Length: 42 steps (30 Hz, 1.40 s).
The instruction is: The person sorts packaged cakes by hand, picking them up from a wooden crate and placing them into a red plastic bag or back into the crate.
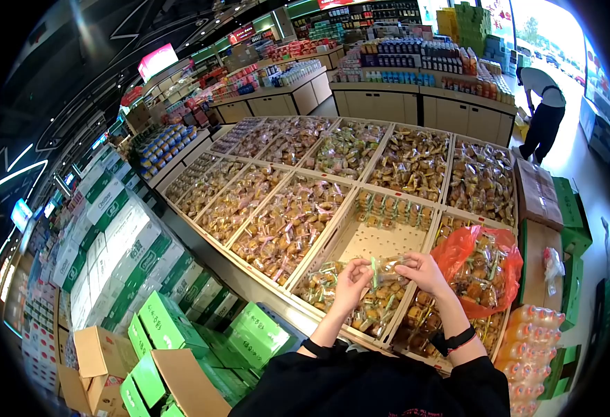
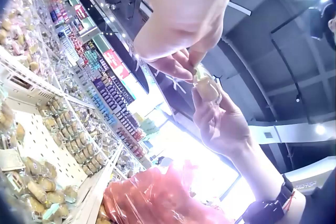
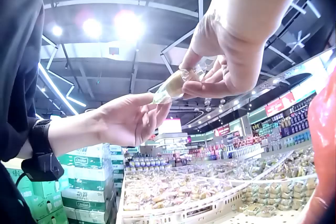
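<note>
One small wrapped pastry [image 2: 208, 88] in clear film with a green part is held between both hands, above a partly filled bin of similar packs. The left hand [image 1: 353, 283] pinches its green end; the right hand [image 1: 424, 272] pinches the other end of the film. In the right wrist view the pastry [image 3: 172, 85] hangs between the left hand [image 3: 123, 120] and the right hand [image 3: 231, 50]. Below them lie loose packs [image 1: 376, 311], with neat rows of packs [image 1: 392, 210] at the bin's far end.
A red plastic bag [image 1: 511, 267] lies over the bin on the right. Bins of wrapped pastries [image 1: 287, 222] spread ahead. Green cartons [image 1: 169, 323] stand at the left, bottled drinks [image 1: 527, 347] at the right. A person [image 1: 545, 111] bends over at the far right.
</note>
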Motion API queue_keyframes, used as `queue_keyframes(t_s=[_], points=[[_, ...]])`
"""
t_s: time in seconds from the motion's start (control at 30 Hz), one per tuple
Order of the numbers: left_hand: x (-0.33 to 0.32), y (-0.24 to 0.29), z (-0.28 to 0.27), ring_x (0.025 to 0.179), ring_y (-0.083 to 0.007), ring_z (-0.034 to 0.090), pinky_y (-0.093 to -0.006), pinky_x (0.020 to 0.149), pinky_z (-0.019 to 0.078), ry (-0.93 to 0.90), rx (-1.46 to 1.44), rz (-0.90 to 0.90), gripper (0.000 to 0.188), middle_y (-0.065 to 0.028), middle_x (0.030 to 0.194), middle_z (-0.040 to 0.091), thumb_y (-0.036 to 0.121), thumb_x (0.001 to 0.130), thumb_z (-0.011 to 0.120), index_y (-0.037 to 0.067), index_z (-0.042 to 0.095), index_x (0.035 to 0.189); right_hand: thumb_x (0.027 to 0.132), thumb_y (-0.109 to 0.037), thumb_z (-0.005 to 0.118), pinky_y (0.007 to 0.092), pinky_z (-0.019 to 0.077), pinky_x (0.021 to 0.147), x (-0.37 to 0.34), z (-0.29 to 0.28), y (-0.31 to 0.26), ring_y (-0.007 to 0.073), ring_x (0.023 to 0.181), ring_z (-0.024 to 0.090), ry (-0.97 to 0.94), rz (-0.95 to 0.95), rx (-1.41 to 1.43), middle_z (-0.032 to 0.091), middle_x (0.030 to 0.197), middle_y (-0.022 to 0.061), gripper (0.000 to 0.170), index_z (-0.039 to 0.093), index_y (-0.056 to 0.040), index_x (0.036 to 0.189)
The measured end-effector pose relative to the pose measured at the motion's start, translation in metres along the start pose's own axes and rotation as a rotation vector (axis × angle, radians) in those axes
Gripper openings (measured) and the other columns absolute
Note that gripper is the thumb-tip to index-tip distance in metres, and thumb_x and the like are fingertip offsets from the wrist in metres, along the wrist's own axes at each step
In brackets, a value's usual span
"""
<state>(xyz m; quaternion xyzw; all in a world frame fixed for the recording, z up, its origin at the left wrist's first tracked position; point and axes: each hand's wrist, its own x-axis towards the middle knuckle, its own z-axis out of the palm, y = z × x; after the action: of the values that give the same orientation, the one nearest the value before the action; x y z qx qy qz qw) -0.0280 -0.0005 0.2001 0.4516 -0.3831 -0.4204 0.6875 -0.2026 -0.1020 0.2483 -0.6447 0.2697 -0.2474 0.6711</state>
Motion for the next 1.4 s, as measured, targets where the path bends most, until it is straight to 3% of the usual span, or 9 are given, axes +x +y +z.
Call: queue_keyframes(t_s=[0.13, 0.3, 0.47, 0.57, 0.73, 0.93, 1.07, 1.13, 1.4], points=[[0.000, 0.012, 0.006, 0.077, -0.0055, 0.056, -0.0202, 0.064, 0.0472, 0.052, -0.016, -0.054, 0.029, -0.0013, 0.090, 0.060, 0.007, 0.087, 0.058, 0.002, 0.048, 0.114, 0.083, -0.015, 0.064, 0.0254, 0.0495, 0.067, -0.001, 0.001, 0.000, 0.0123, 0.078, 0.060, 0.005, -0.094, 0.055, 0.064, 0.090, 0.0078, 0.029, 0.055, 0.0033, 0.104], [-0.004, 0.007, 0.006, 0.087, -0.0087, 0.058, -0.0214, 0.067, 0.0492, -0.120, 0.137, -0.135, 0.035, -0.0054, 0.102, 0.060, 0.008, 0.084, 0.062, -0.001, 0.050, 0.116, 0.083, -0.014, 0.064, 0.0252, 0.0489, 0.071, -0.009, 0.010, -0.011, 0.0128, 0.081, 0.060, 0.040, -0.159, -0.103, 0.064, 0.091, 0.0088, 0.028, 0.055, 0.0033, 0.103], [-0.008, 0.019, 0.013, 0.071, -0.0046, 0.055, -0.0194, 0.063, 0.0454, -0.070, 0.095, -0.073, 0.024, -0.0009, 0.087, 0.063, 0.008, 0.084, 0.062, 0.000, 0.055, 0.106, 0.083, -0.013, 0.064, 0.0251, 0.0484, 0.073, -0.013, 0.009, -0.019, 0.0121, 0.082, 0.060, 0.029, -0.178, -0.137, 0.065, 0.093, 0.0101, 0.027, 0.056, 0.0034, 0.102], [-0.005, 0.023, 0.012, 0.072, -0.0047, 0.056, -0.0192, 0.063, 0.0454, -0.078, 0.105, -0.065, 0.022, -0.0014, 0.087, 0.063, 0.009, 0.085, 0.062, 0.001, 0.055, 0.104, 0.083, -0.012, 0.063, 0.0258, 0.0484, 0.073, -0.011, 0.006, -0.013, 0.0120, 0.084, 0.060, 0.007, -0.105, -0.011, 0.065, 0.095, 0.0107, 0.027, 0.055, 0.0052, 0.102], [-0.006, 0.026, 0.013, 0.073, -0.0050, 0.056, -0.0197, 0.063, 0.0454, -0.044, 0.128, -0.058, 0.017, -0.0016, 0.087, 0.063, 0.010, 0.085, 0.062, 0.001, 0.056, 0.098, 0.086, -0.011, 0.056, 0.0273, 0.0499, 0.071, -0.022, 0.015, -0.033, 0.0188, 0.083, 0.064, 0.086, -0.092, -0.219, 0.066, 0.093, 0.0143, 0.023, 0.055, 0.0063, 0.101], [-0.008, 0.029, 0.010, 0.071, -0.0062, 0.056, -0.0209, 0.063, 0.0458, -0.027, 0.154, -0.039, 0.021, -0.0024, 0.086, 0.063, 0.008, 0.084, 0.061, -0.001, 0.057, 0.103, 0.084, -0.010, 0.056, 0.0269, 0.0504, 0.070, -0.022, 0.017, -0.037, 0.0168, 0.077, 0.065, 0.155, -0.152, -0.420, 0.067, 0.087, 0.0167, 0.020, 0.057, 0.0057, 0.097], [-0.010, 0.030, 0.010, 0.067, -0.0074, 0.055, -0.0209, 0.062, 0.0457, -0.006, 0.176, -0.027, 0.020, -0.0037, 0.086, 0.062, 0.009, 0.085, 0.059, -0.001, 0.056, 0.103, 0.085, -0.009, 0.056, 0.0267, 0.0506, 0.067, -0.020, 0.017, -0.030, 0.0163, 0.074, 0.066, 0.134, -0.156, -0.299, 0.067, 0.086, 0.0152, 0.019, 0.057, 0.0058, 0.096], [-0.010, 0.031, 0.010, 0.066, -0.0086, 0.055, -0.0218, 0.062, 0.0464, -0.005, 0.165, 0.001, 0.022, -0.0049, 0.087, 0.062, 0.012, 0.086, 0.057, -0.002, 0.056, 0.104, 0.085, -0.009, 0.055, 0.0261, 0.0505, 0.064, -0.020, 0.022, -0.034, 0.0150, 0.071, 0.065, 0.102, -0.160, -0.047, 0.067, 0.080, 0.0120, 0.017, 0.057, 0.0059, 0.093], [-0.009, 0.048, 0.018, 0.066, -0.0071, 0.055, -0.0195, 0.063, 0.0433, 0.033, 0.039, 0.032, 0.016, -0.0030, 0.082, 0.063, 0.012, 0.087, 0.056, 0.000, 0.058, 0.097, 0.087, -0.009, 0.054, 0.0235, 0.0498, 0.060, -0.017, 0.018, -0.031, 0.0102, 0.066, 0.061, 0.054, -0.159, -0.031, 0.063, 0.076, 0.0068, 0.014, 0.056, 0.0042, 0.090]])
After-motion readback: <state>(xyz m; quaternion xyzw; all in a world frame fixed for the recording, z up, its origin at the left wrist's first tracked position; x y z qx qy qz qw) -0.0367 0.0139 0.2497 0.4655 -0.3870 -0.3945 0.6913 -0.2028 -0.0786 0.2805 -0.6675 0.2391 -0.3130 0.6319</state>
